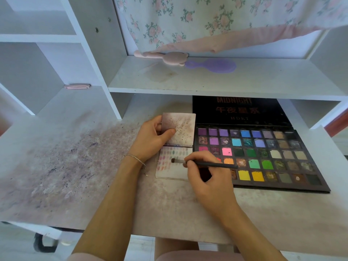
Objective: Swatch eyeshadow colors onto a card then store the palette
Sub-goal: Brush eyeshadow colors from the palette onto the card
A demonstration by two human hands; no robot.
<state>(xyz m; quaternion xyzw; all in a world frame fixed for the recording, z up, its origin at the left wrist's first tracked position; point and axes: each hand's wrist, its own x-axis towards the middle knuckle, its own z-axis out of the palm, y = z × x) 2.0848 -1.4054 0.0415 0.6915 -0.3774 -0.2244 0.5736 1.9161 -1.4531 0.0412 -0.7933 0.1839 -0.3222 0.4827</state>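
Right fingers (190, 162) pinch brush (207, 163); left fingers (169, 131) grip stained card (183, 127); palette lid (239, 110) reads "MIDNIGHT", "HDKT".

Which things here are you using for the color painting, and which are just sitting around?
Being used:
brush, in the right hand
bottom card with color dabs
top card, in the left hand
open palette

Just sitting around:
pink brush on the shelf
purple brush beside it
pink clip

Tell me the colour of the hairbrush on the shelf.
Purple hairbrush, seen from the head view.
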